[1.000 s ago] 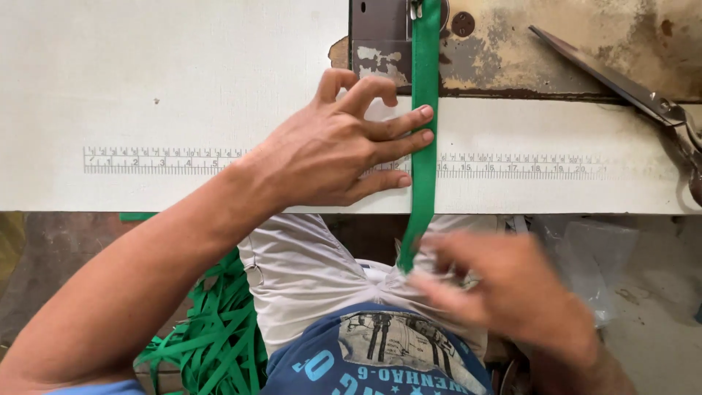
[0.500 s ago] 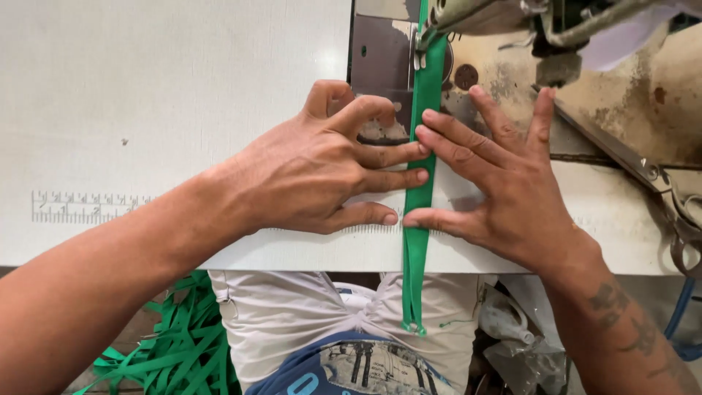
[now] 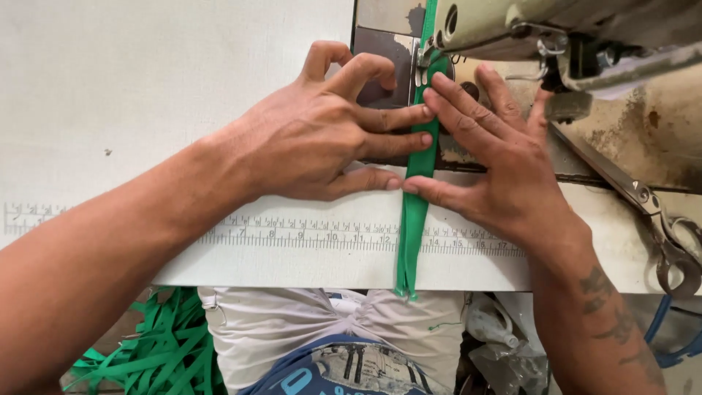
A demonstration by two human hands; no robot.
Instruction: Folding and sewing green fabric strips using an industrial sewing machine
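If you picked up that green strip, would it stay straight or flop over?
Probably flop: the green strip is thin, and its end hangs limp over the table's edge. It likely slides easily, since the left hand and right hand press flat beside it. It looks very light.

Bright even light, soft shadows under hands, sharp focus, slight edge blur

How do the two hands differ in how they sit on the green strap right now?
The left hand is arched, index finger curled up, three fingertips pressing the green strap from its left side. The right hand lies flatter, fingers spread, thumb against the strap's right edge. The right forearm bears a tattoo; the left shows none. Both pin the strap near the sewing machine.
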